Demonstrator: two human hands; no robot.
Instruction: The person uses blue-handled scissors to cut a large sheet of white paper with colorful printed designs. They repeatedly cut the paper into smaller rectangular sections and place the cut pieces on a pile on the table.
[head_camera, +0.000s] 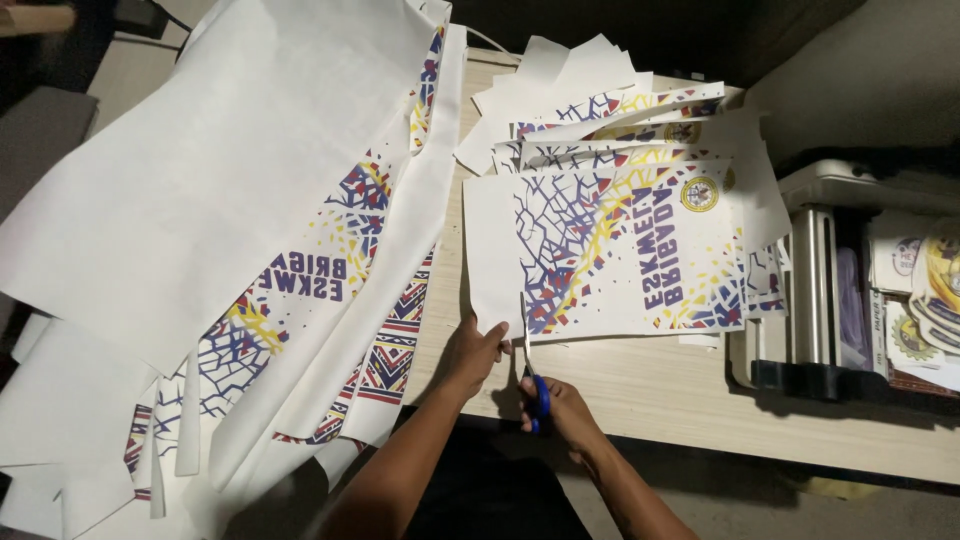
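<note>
— What do you see of the body from where you sit?

— I see two bare forearms, no sleeves on either. The left hand (472, 352) and the right hand (565, 408) wear no gloves, and I spot no rings or watch.

— Any clothing?

— Something dark below the arms; I cannot tell what.

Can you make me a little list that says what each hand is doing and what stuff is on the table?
left hand: presses down the near edge of the printed sheet
right hand: holds blue-handled scissors, blades up at the sheet's near edge
printed sheet: white, with a blue, red and yellow pattern and a round emblem, on top of a stack of similar sheets
big paper pile: large white sheets with the same pattern, draped at the left
table: light wood
machine: stands at the right edge, stickers beside it
</note>
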